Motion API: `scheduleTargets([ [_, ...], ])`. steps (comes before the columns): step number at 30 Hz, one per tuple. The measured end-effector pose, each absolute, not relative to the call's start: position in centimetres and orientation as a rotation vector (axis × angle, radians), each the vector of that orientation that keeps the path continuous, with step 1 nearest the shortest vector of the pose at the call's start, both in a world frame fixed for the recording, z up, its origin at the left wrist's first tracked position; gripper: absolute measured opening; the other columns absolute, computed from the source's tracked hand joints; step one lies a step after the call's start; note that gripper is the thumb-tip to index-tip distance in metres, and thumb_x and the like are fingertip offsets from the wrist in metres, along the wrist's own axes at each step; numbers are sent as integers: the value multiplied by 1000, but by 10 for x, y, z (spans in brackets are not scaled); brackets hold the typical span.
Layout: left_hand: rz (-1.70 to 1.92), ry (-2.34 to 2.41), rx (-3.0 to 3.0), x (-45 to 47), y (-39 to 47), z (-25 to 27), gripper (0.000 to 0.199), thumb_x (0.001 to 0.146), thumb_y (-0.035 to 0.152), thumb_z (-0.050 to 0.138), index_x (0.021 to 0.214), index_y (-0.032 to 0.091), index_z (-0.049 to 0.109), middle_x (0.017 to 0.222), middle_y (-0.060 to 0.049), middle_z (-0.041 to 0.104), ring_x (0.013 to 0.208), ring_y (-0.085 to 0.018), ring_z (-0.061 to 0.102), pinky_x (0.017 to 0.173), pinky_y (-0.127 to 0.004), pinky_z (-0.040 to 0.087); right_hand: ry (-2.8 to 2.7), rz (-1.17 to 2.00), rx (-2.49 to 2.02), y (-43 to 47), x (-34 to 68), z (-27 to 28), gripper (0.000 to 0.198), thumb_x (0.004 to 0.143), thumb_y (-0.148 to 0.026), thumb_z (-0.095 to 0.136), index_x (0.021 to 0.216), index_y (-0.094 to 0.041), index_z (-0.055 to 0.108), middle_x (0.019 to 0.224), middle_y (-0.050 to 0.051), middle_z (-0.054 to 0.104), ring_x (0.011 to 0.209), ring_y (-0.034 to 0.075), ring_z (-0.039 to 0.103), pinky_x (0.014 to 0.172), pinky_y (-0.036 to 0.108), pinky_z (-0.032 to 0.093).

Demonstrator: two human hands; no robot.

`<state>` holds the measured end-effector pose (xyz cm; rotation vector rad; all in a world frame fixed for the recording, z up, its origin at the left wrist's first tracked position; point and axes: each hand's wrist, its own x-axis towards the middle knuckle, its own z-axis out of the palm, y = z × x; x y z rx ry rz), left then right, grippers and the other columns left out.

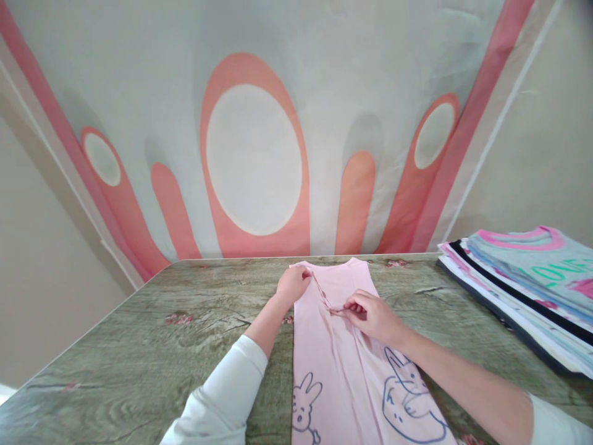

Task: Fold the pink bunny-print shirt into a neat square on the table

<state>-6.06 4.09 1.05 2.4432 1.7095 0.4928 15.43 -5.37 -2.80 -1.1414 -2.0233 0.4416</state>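
A pink shirt (324,371) with line-drawn rabbits lies lengthwise on the table in front of me, its neckline at the far end. My left hand (293,283) pinches its fabric near the far left shoulder. Toward the middle of the shirt, my right hand (373,314) grips a gathered edge of the same fabric between thumb and fingers. A raised fold runs slantwise between the two hands. Creases run down the shirt from there toward me, and its near end passes out of view.
A stack of folded shirts (523,290), topped by a grey one with a pink collar, sits on the right of the table. The wood-patterned table (152,352) ends at a wall (324,37) with a pink and white printed backdrop.
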Motion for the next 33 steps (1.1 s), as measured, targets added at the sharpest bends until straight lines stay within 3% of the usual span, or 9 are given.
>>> scheduleTargets([
  [5,360,1781,2453,-39,48,21,16,78,18,54,84,21,69,93,-4,68,90,-18,62,79,-26,46,-2036,417,-1136,-55,153,-27,12,75,-11,53,81,-21,57,79,2,56,74,16,55,65,28,45],
  [13,136,1985,2329,-16,62,25,21,75,27,60,91,14,68,97,-16,66,92,-26,63,76,-34,50,-2073,415,-1156,-55,155,-24,16,70,-8,54,81,-20,56,80,2,55,76,16,54,67,28,43],
  [18,80,1998,2344,-12,69,22,22,79,15,53,96,11,66,97,-18,66,94,-26,63,77,-34,50,-2076,411,-1156,-55,156,-23,16,70,-8,54,81,-20,56,81,2,55,77,17,53,68,29,43],
  [25,59,1938,2412,-15,70,22,21,84,16,47,93,10,65,98,-18,65,94,-26,63,78,-34,50,-2073,416,-1149,-54,157,-23,15,71,-9,54,80,-21,56,80,2,55,76,16,54,67,28,43],
  [33,174,1915,2495,-16,70,10,28,90,15,36,111,8,53,108,-20,57,98,-24,60,81,-34,48,-2087,419,-1140,-56,157,-22,10,73,-12,54,78,-21,56,79,2,55,75,16,54,66,28,43],
])
